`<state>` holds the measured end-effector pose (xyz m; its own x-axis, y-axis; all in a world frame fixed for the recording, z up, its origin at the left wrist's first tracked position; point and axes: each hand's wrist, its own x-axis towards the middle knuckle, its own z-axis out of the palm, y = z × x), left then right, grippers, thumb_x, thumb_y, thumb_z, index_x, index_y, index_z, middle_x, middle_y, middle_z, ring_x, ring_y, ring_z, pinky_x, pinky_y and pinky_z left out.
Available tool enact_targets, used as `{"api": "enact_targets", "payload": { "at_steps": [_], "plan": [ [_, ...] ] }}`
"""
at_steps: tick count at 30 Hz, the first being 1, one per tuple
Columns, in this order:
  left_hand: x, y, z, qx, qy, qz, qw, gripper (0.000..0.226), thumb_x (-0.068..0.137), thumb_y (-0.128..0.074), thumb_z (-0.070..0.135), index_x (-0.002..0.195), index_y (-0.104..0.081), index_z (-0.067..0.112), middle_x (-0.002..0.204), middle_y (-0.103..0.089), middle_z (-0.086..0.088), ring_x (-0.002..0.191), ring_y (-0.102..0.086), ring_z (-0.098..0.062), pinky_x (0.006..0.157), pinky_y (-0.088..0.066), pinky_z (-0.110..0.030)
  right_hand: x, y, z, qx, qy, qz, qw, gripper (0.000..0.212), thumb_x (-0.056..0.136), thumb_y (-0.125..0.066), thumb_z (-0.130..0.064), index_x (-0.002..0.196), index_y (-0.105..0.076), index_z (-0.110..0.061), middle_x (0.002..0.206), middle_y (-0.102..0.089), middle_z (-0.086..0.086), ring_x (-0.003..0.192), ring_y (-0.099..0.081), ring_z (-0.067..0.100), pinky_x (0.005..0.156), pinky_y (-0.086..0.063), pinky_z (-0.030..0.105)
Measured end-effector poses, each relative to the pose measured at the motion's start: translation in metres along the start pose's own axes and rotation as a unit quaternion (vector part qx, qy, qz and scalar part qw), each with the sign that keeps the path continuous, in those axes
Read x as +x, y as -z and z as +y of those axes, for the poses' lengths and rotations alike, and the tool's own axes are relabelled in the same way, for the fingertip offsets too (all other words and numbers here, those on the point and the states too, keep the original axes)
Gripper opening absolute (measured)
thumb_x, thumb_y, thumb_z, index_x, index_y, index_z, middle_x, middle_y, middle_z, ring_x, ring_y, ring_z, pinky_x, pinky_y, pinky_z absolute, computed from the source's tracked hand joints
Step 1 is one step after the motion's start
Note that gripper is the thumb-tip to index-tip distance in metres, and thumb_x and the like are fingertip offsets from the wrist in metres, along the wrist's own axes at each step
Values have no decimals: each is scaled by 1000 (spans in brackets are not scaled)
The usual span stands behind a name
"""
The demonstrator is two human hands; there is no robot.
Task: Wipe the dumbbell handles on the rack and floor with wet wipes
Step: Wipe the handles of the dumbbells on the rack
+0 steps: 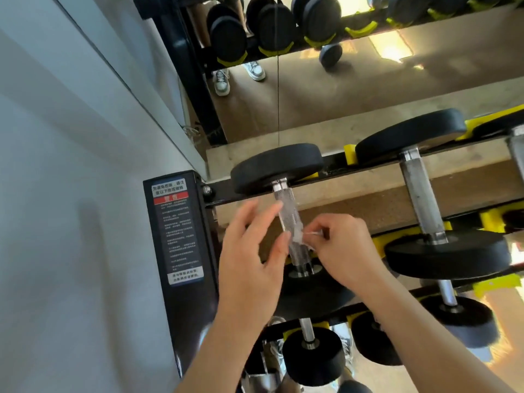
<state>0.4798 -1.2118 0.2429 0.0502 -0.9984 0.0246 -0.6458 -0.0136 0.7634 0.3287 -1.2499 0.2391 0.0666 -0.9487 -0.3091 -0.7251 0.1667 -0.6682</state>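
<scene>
A black dumbbell with a knurled steel handle (287, 211) lies on the top tier of the rack, leftmost. My right hand (340, 251) pinches a small crumpled wet wipe (300, 236) against the lower part of that handle. My left hand (252, 251) hovers just left of the handle with fingers straight and spread, fingertips near the wipe. The dumbbell's near plate is hidden under my hands. A second dumbbell (422, 197) sits to the right on the same tier.
The black rack post with a warning label (177, 228) stands left of my hands, against a white wall (71, 194). Lower tiers hold smaller dumbbells (309, 344) in yellow cradles (490, 219). A mirror (312, 80) behind the rack reflects dumbbells and shoes.
</scene>
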Motion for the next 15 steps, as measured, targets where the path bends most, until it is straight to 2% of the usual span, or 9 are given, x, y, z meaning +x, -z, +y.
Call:
{"api": "enact_targets", "payload": {
  "at_steps": [2, 4, 6, 8, 9, 10, 13, 15],
  "plan": [
    [-31, -18, 2, 20, 30, -29, 999, 41, 92, -43, 53, 132, -46, 49, 141, -32, 25, 132, -26, 10, 104, -30, -15, 21, -3, -7, 52, 29, 73, 996, 5, 91, -64, -21, 90, -66, -26, 89, -59, -15, 80, -54, -5, 67, -38, 10],
    [-51, -38, 1, 12, 74, -16, 997, 48, 90, -28, 59, 130, -50, 47, 137, -34, 28, 129, -26, 13, 105, -28, -13, 35, -4, -7, 69, 27, 80, 994, 7, 91, -63, -19, 86, -64, -25, 92, -58, -12, 81, -53, -2, 67, -36, 11],
    [-56, -50, 1, -15, 109, 24, 994, 50, 92, -23, 54, 126, -56, 40, 132, -43, 24, 127, -35, 8, 106, -32, -17, 29, -3, 9, 4, 21, 1, 1000, 11, 90, -62, -18, 82, -63, -25, 84, -61, -10, 76, -55, 2, 62, -37, 14],
    [-57, -56, 0, -38, 114, 69, 990, 47, 94, -26, 47, 121, -62, 33, 126, -51, 18, 123, -44, -1, 103, -36, -22, 16, 2, 27, -97, 35, -105, 989, 18, 87, -64, -16, 73, -60, -27, 76, -60, -10, 73, -56, 8, 60, -39, 18],
    [-57, -59, -1, -45, 111, 87, 989, 45, 94, -28, 43, 119, -63, 30, 123, -54, 16, 121, -48, -5, 101, -38, -25, 17, 6, 31, -116, 57, -128, 983, 20, 86, -64, -14, 71, -60, -27, 74, -60, -10, 72, -56, 8, 62, -41, 21],
    [-56, -60, -2, -51, 107, 97, 988, 43, 94, -30, 40, 118, -64, 28, 121, -55, 15, 119, -50, -8, 99, -39, -26, 23, 10, 29, -101, 86, -118, 984, 19, 86, -63, -13, 72, -63, -26, 74, -61, -10, 72, -57, 7, 65, -43, 22],
    [-57, -64, -1, -61, 103, 143, 982, 36, 94, -33, 35, 117, -61, 32, 120, -56, 15, 117, -51, -9, 99, -37, -19, 55, 15, 6, 42, 147, 3, 988, 8, 89, -64, -17, 88, -70, -22, 85, -66, -11, 80, -60, 2, 73, -48, 21],
    [-60, -71, 5, -49, 109, 180, 976, 35, 95, -34, 35, 117, -60, 33, 120, -56, 14, 117, -51, -8, 99, -35, -14, 60, 12, 2, 51, 188, 23, 981, 7, 88, -66, -19, 91, -71, -24, 89, -66, -13, 80, -59, 0, 73, -47, 18]
  ]
}}
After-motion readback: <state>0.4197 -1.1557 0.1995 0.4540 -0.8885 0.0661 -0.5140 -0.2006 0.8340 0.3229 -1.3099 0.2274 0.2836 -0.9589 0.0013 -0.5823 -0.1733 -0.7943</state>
